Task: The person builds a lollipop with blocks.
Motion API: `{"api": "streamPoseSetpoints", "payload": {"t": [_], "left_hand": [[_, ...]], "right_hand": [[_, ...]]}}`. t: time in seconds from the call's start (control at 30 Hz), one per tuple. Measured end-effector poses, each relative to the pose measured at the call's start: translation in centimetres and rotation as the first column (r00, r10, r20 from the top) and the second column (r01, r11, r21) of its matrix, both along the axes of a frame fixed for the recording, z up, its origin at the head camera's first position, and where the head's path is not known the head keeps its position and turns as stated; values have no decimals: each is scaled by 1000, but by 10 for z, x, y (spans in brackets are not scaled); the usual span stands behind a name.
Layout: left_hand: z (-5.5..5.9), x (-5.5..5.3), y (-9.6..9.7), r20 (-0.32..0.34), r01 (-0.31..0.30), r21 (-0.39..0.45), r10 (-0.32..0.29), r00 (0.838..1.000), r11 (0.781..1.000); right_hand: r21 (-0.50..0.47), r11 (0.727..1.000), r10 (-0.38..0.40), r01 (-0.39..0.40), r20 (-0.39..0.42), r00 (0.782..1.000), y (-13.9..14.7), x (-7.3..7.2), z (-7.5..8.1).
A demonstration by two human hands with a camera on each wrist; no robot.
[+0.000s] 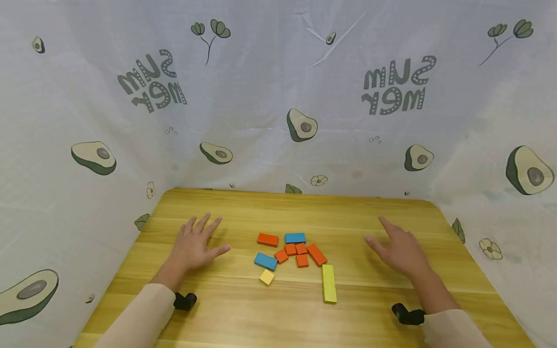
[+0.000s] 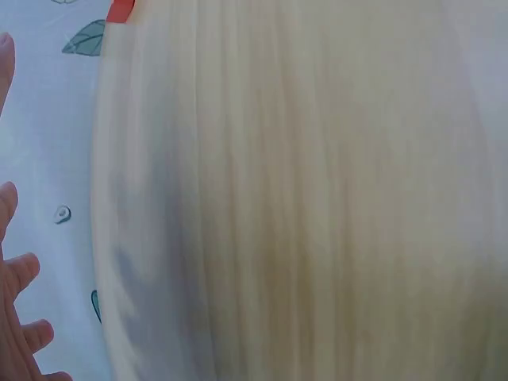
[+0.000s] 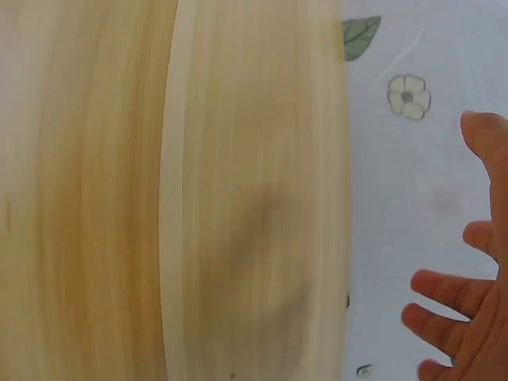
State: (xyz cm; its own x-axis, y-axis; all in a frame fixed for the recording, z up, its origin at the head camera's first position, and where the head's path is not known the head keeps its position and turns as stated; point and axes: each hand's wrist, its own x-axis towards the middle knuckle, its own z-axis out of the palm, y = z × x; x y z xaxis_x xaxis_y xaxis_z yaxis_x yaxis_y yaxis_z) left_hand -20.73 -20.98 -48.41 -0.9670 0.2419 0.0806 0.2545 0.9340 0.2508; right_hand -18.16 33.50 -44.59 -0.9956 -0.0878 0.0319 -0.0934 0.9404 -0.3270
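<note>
A loose group of wooden blocks lies mid-table. In it are an orange oblong block [image 1: 268, 239], a blue block [image 1: 295, 238], a second blue block [image 1: 266, 261], a tilted orange block [image 1: 316, 254] and several small orange cubes [image 1: 302, 261]. A pale yellow cube [image 1: 267, 277] and a long yellow-green block [image 1: 329, 284] lie nearest the person. To the left of the group, my left hand [image 1: 194, 245] is held with fingers spread, holding nothing. My right hand [image 1: 402, 251], likewise without anything in it, is off to the right with its index finger extended.
The wooden table [image 1: 235, 319] has rounded far corners. A white sheet [image 1: 261, 96] printed with avocados, flowers and lettering hangs behind it and along both sides. Black wrist mounts [image 1: 408, 315] show at both sleeve cuffs.
</note>
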Motion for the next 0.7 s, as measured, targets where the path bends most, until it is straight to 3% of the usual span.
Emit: {"api": "streamPoseSetpoints", "payload": {"t": [0.37, 0.7], "left_hand": [[-2, 16, 21, -20, 68, 68, -67, 998, 995], [-5, 31, 44, 0, 138, 182, -140, 990, 974]], "right_hand": [[-127, 992, 37, -23, 113, 993, -39, 12, -6], [-261, 961, 140, -88, 188, 972, -68, 24, -16]]}}
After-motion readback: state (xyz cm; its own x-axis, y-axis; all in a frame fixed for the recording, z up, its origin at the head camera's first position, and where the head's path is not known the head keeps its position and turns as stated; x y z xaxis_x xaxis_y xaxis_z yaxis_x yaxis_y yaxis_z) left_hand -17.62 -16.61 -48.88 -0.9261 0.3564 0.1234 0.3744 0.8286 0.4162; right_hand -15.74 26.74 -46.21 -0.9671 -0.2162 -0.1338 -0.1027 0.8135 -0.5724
